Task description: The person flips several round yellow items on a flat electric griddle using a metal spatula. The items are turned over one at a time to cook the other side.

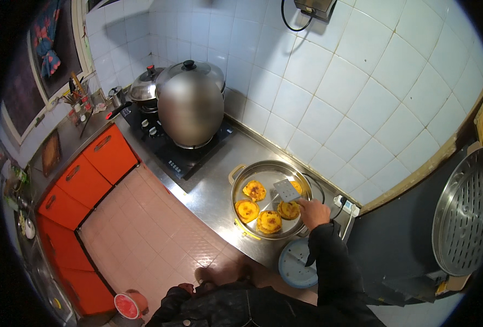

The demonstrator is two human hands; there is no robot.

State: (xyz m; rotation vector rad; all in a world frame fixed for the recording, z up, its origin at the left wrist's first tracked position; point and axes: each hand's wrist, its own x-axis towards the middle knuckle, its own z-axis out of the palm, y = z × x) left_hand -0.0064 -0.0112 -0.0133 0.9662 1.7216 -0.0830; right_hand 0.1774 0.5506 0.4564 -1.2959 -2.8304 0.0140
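My right hand (pixel 314 213) grips a perforated metal spatula (pixel 286 190), its blade held over a wide, shallow steel pan (pixel 271 171). Several round yellow cakes with browned spots lie in the pan. One browned cake (pixel 254 191) is at the far left, and another cake (pixel 269 222) sits at the near side. Beside the blade, a cake (pixel 289 210) lies close to my fingers; one more is partly hidden behind the spatula. Low by my black jacket is my left hand (pixel 186 288), mostly cut off by the sleeve, its fingers too small to judge.
Left of the pan, a black gas hob (pixel 180 165) carries a large, partly blurred lidded pot (pixel 190 110) and a lidded wok (pixel 145 86). A blue round tray (pixel 296 263) is below the pan. A power strip (pixel 346 205) lies by the wall; a perforated steamer tray (pixel 462 216) stands at right.
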